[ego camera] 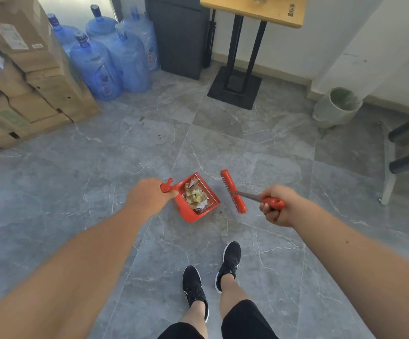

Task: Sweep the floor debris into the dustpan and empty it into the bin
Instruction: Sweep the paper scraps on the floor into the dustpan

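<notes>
My left hand (148,195) grips the handle of a red dustpan (193,215), which hangs low over the grey floor. Crumpled paper scraps and yellowish debris (195,195) fill its pan. My right hand (278,205) holds a red broom by its handle, and the red broom head (233,190) floats just right of the dustpan, apart from it. A small speck (220,213) lies on the floor beside the pan's lip. A round bin (338,106) with a pale liner stands at the far right by the wall.
Stacked cardboard boxes (27,77) and several blue water jugs (115,55) line the left. A dark cabinet (181,37) and a wooden table on a black pedestal base (235,86) stand ahead. A chair frame (404,148) sits right. My feet (210,275) are below.
</notes>
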Tool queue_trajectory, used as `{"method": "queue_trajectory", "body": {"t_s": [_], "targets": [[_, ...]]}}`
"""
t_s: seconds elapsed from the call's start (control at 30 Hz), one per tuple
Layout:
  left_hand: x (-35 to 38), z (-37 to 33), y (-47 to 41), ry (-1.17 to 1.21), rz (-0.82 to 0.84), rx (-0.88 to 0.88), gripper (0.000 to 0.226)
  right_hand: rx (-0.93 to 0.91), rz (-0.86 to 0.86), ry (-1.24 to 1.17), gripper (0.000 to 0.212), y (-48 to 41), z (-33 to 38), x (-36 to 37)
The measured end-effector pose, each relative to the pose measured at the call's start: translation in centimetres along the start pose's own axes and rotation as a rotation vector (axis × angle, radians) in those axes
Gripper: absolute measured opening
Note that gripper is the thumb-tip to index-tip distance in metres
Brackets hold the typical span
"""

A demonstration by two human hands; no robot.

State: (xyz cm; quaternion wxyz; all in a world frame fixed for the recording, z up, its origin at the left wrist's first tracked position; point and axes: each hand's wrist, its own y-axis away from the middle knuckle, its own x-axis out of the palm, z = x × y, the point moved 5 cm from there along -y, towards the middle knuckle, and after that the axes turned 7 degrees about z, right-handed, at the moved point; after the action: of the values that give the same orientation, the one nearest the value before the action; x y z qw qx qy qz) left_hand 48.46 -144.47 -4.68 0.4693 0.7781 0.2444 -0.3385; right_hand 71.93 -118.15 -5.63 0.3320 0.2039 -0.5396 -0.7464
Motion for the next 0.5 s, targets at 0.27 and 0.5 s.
{"method": "queue_trajectory", "body": {"t_s": [0.27,0.5], "targets": [[-1.2,-11.3,-2.1,-0.125,-0.025,0.138,0.043,-0.053,-0.012,-0.179,0.02,2.4,1.5,-7.4],[-1.3,-23.8,-3.1,-0.385,-0.059,0.324,0.045,-0.1,-0.002,-0.312,0.01,5.0,3.9,-15.4]]}}
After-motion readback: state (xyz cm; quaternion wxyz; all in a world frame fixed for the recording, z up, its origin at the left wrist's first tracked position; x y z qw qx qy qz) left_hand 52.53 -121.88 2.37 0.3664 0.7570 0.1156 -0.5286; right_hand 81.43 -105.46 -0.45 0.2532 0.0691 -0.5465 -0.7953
